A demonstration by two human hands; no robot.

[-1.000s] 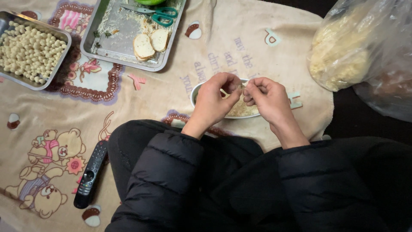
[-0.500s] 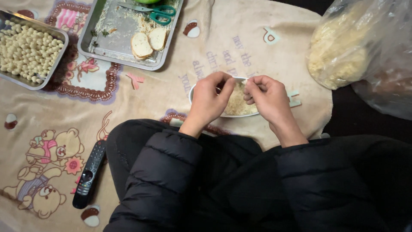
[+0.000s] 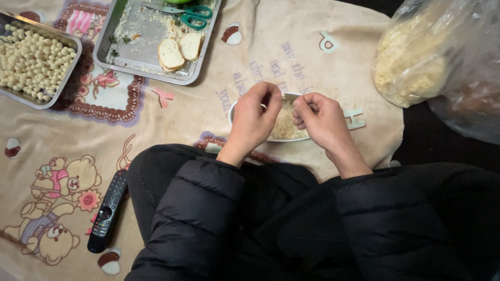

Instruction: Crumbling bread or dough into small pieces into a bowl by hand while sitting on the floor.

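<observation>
Both hands (image 3: 289, 115) pinch crumbs over a white bowl (image 3: 285, 125) of crumbs.

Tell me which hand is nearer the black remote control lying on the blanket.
Left. The left hand is over the white bowl, up-right of the black remote control; the right hand is farther right.

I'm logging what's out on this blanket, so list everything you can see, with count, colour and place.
bowl: one, white, centre, holding pale crumbs, under both hands
tray of bread: one, silver, top centre, two bread slices and crumbs
scissors: one, green handles, on that tray
tray of balls: one, silver, top left, full of small pale balls
plastic bag: one, clear, pale crumbly filling, top right
remote: one, black, lower left
blanket: one, beige, bear pattern
left hand: over bowl, fingers pinched
right hand: over bowl, fingers pinched
</observation>
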